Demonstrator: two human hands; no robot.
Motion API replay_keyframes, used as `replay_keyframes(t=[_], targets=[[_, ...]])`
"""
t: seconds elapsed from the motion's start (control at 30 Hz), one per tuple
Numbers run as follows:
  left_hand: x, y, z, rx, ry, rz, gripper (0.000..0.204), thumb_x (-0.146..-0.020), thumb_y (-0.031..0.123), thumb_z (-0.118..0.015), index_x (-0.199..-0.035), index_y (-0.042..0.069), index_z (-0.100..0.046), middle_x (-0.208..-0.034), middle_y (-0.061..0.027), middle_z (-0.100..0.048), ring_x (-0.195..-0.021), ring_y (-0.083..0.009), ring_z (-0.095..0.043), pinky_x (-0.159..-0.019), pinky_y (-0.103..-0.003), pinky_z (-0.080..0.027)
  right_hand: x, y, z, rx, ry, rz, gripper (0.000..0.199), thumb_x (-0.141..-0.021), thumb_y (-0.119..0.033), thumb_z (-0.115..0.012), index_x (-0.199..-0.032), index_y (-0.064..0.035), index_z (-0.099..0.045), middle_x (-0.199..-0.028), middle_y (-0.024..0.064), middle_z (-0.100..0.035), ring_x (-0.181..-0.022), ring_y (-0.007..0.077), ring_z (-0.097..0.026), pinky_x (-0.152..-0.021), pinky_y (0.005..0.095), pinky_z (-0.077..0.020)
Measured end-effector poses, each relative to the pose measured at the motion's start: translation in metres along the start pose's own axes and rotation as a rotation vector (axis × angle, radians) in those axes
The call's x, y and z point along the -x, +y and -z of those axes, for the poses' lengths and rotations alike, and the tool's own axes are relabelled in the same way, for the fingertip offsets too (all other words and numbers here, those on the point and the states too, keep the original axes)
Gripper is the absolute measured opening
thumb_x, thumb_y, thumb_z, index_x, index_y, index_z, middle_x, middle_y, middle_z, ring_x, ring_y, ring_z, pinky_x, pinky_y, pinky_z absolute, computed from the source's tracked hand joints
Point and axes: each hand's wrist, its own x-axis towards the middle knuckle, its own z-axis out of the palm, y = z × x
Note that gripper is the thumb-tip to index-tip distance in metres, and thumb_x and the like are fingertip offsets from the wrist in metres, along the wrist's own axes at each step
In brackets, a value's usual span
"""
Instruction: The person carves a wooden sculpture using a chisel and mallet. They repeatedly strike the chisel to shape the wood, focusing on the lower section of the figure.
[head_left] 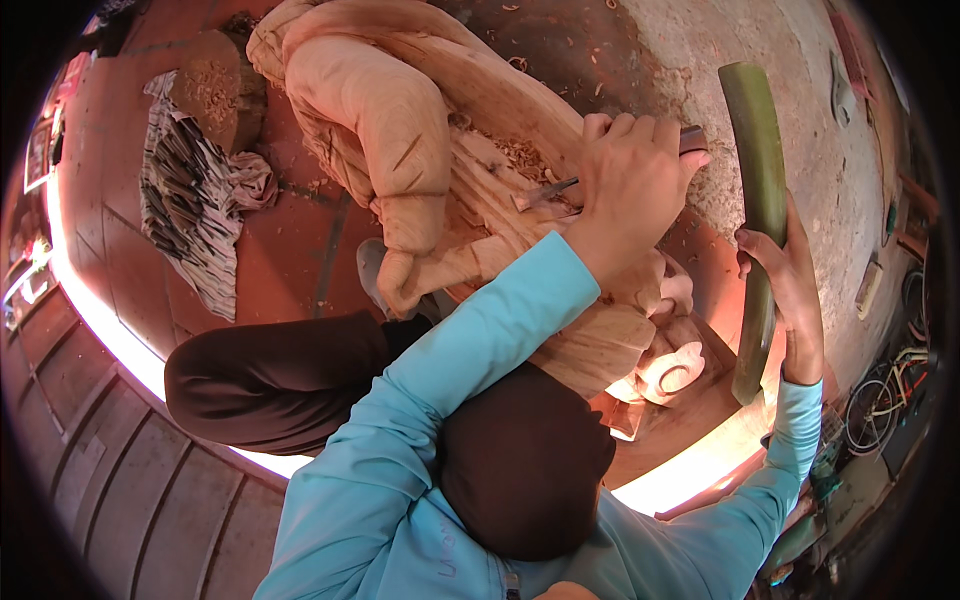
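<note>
A large pale wooden carving (370, 110) with folds and limb-like shapes lies across the middle. My left hand (630, 190) is closed round the handle of a chisel (547, 193), its end sticking out past the thumb. The metal blade points left, at the carved grooves; whether its edge touches the wood I cannot tell. To the right, my right hand (787, 265) grips a long, curved green club (755, 150) around its middle, held roughly upright. The club is apart from the chisel handle.
Wood shavings (520, 155) lie in a hollow of the carving. At left, a striped cloth (190, 200) carries several slim tools beside a wood block (208, 88) with shavings. My bent knee (270, 380) is near the carving. A bicycle (875, 410) stands far right.
</note>
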Motion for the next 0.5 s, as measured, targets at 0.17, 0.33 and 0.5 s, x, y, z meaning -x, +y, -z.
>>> replay_keyframes(t=[0.17,0.33,0.5], targets=[[0.001,-0.004,0.000,0.003,0.009,0.023,0.029,-0.083,0.037,-0.061,-0.077,0.008,-0.058,-0.067,-0.0053,-0.058,-0.066,-0.0245,-0.054,-0.071,-0.037,-0.035,0.000,0.011,0.004,0.385,0.009,0.202,0.063,-0.080,0.000,-0.054,-0.139,-0.0035,-0.032,-0.077,0.0027,-0.053,-0.063,0.0091,-0.052,-0.057,0.0246,-0.0451],[0.001,-0.007,-0.002,0.009,-0.002,0.039,0.028,-0.084,0.036,-0.059,-0.078,0.009,-0.058,-0.070,-0.0051,-0.060,-0.068,-0.0248,-0.054,-0.072,-0.037,-0.035,0.003,0.006,-0.008,0.097,0.075,0.043,0.065,-0.080,0.000,-0.055,-0.140,-0.0071,-0.032,-0.079,0.0023,-0.052,-0.063,0.0083,-0.051,-0.057,0.0237,-0.0447],[-0.003,-0.006,0.002,0.002,0.005,0.089,0.027,-0.085,0.035,-0.058,-0.081,0.008,-0.060,-0.074,-0.0054,-0.062,-0.071,-0.0251,-0.055,-0.074,-0.038,-0.034,-0.003,0.005,-0.001,0.220,0.016,0.060,0.065,-0.080,-0.001,-0.055,-0.140,-0.0086,-0.032,-0.078,0.0015,-0.052,-0.060,0.0082,-0.049,-0.055,0.0235,-0.0434]])
